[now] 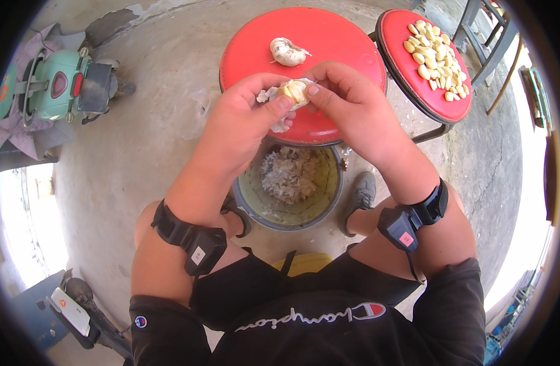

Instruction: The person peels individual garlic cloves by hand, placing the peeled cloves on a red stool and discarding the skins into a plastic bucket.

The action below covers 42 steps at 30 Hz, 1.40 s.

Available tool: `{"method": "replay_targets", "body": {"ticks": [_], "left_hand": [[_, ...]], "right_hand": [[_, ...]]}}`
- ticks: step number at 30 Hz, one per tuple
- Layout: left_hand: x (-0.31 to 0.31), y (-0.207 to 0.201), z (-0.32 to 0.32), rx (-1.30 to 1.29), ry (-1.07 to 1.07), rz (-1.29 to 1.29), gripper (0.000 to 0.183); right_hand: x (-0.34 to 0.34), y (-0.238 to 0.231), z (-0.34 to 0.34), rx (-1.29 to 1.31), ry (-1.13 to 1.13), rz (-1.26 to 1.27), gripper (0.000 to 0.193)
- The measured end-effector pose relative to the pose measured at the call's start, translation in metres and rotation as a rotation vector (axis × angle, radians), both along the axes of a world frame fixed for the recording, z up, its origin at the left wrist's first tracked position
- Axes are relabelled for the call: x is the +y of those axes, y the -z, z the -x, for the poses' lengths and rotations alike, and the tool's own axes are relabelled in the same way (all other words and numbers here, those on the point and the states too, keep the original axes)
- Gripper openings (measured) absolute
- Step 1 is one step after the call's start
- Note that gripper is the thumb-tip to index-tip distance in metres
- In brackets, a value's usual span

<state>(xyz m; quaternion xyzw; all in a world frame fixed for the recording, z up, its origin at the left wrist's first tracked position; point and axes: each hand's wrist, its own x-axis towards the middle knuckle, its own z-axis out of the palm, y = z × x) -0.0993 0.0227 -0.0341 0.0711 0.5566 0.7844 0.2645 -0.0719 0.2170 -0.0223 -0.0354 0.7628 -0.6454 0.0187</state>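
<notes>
Between my two hands is a partly peeled garlic bulb [294, 93], with yellowish cloves showing and loose white skin hanging on its left side. My left hand [246, 113] is closed on the bulb, thumb pressed on its front. From the other side my right hand [347, 94] pinches the bulb's edge or its skin between thumb and fingers. Just beyond my fingers a whole garlic bulb [288, 52] rests on the red round stool [249, 43].
Below the stool's near edge stands a bucket [255, 210] holding garlic skins [290, 174]. Many peeled cloves [435, 58] lie on a second red stool [399, 30] at the right. A green ride-on toy [54, 85] is at the far left, a metal frame [490, 46] at the far right.
</notes>
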Motion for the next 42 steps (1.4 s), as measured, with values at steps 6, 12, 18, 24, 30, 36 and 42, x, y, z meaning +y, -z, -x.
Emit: {"method": "replay_targets", "body": {"ticks": [6, 12, 18, 24, 30, 36, 42], "left_hand": [[0.0, -0.003, -0.003, 0.018, 0.003, -0.005, 0.03], [0.0, -0.013, -0.008, 0.03, 0.01, 0.027, 0.027], [-0.003, -0.026, -0.018, 0.153, 0.004, 0.193, 0.027], [-0.007, -0.027, -0.023, 0.158, 0.06, 0.169, 0.027], [-0.013, -0.023, -0.025, 0.066, 0.1, -0.057, 0.035], [-0.013, -0.026, -0.026, 0.073, 0.121, -0.111, 0.037], [-0.015, -0.034, -0.03, 0.083, 0.103, -0.046, 0.039]], "right_hand": [[0.007, 0.001, 0.0, -0.016, -0.019, -0.037, 0.014], [0.007, -0.004, -0.005, -0.042, -0.029, 0.018, 0.017], [0.006, -0.012, -0.015, -0.056, -0.085, -0.004, 0.024], [0.01, -0.025, -0.021, -0.079, -0.253, -0.039, 0.025], [0.007, -0.024, -0.027, -0.049, -0.214, 0.079, 0.02], [0.012, -0.023, -0.029, -0.042, -0.323, 0.189, 0.027], [0.012, -0.028, -0.032, -0.071, -0.336, 0.247, 0.027]]}}
